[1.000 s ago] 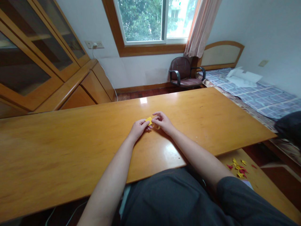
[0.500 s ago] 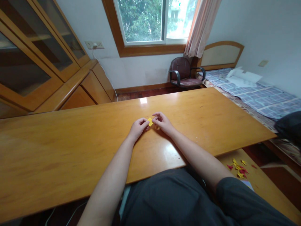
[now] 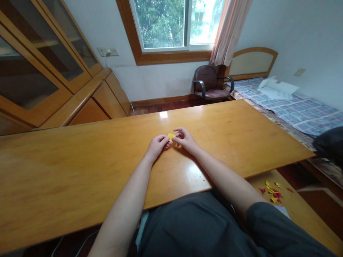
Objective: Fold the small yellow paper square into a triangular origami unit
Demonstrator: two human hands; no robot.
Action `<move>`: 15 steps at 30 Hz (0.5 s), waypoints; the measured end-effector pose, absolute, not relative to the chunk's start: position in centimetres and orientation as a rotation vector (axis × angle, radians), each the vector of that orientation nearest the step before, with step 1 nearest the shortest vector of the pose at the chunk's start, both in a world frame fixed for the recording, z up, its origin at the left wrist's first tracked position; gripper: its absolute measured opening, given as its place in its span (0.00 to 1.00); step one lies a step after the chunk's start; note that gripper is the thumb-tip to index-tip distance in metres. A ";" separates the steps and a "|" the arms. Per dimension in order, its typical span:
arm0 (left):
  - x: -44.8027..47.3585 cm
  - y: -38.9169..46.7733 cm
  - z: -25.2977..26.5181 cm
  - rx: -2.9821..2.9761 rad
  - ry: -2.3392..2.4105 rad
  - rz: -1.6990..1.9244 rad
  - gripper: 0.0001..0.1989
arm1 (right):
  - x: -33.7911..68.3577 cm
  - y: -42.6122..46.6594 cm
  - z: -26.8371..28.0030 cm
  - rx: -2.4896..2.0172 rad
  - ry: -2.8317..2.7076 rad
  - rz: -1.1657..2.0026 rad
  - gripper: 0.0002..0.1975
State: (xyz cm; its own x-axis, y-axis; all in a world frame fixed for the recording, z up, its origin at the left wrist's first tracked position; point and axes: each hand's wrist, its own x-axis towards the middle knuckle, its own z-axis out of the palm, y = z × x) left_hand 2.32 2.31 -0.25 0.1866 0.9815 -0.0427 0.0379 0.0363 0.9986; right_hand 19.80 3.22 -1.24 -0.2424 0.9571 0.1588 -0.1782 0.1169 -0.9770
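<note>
A small folded piece of yellow paper point(image 3: 170, 136) is held between my two hands, just above the wooden table point(image 3: 107, 160). My left hand point(image 3: 158, 145) pinches its left side between thumb and fingers. On the right side, the thumb of my right hand point(image 3: 185, 140) presses on the paper's lower right part, with the index finger bent above it. The other right fingers are curled and partly hidden behind the thumb. The fine folds of the paper are too small to make out.
Several red and yellow folded paper figures point(image 3: 273, 192) lie on a lower wooden surface point(image 3: 302, 214) at my right, beside a flat paper packet point(image 3: 283, 211). Beyond the table stand a brown armchair point(image 3: 209, 82), a bed point(image 3: 300, 107) and a glass-fronted cabinet point(image 3: 45, 71).
The yellow paper has turned slightly between my fingers. My right thumb has shifted a little left, further onto the paper. My left hand keeps its grip in the same place.
</note>
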 end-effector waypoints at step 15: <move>1.9 2.4 -0.6 1.379 1.155 1.084 0.16 | 19.7 3.3 -2.1 -0.825 -1.428 1.372 0.22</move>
